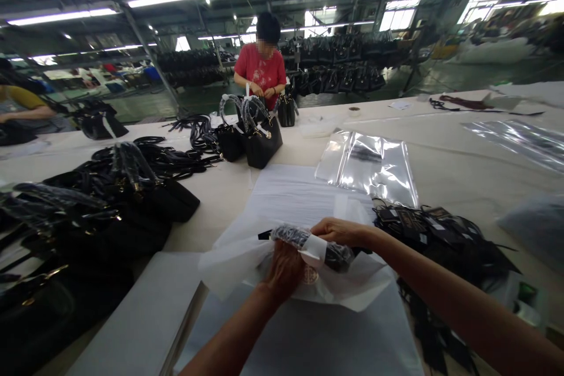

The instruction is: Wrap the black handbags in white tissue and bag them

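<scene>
A handbag wrapped in white tissue paper [348, 291] is in front of me, with its round emblem [311, 274] showing through. Its dark handle [293, 235] is covered in clear plastic, and a white band [314, 248] crosses it. My left hand [285, 273] reaches in under the handle from the near side; its fingers are hidden there. On the far side, my right hand [339, 230] is closed, fingers bent down behind the handle at the paper's edge. What those fingertips grip is hidden.
Stacked white sheets [145, 305] and black handbags [88, 229] lie left, with black straps [154, 155] behind. Clear plastic bags [370, 164] and black tags [427, 226] lie right. Across the table a person in red [262, 67] handles items near finished-looking handbags [264, 141].
</scene>
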### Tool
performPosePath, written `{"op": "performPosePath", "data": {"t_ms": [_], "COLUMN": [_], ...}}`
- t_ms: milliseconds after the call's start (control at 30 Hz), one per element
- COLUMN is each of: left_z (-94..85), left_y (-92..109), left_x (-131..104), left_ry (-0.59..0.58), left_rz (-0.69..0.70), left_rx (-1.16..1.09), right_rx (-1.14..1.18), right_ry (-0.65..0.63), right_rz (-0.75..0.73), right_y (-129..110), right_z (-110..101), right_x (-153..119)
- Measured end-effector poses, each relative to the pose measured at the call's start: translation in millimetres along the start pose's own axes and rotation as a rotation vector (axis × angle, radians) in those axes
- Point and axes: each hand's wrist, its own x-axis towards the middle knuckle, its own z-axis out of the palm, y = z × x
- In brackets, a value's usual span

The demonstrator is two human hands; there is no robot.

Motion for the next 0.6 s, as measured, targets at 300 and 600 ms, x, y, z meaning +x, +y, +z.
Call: {"op": "performPosePath", "data": {"t_ms": [300,600], "left_z": [-5.8,-7.6], "left_y": [-4,-8], "left_x": [14,18], "left_ry": [0.079,-0.043], "left_rz": [0.049,0.022], "left_rx": [-0.057,-0.151], "right_rx": [-0.248,-0.248], "right_ry": [1.006,0.965], "right_rz": [-0.247,-0.199], "right_y": [30,46], "right_z": [68,133], "right_x": [-97,-107]}}
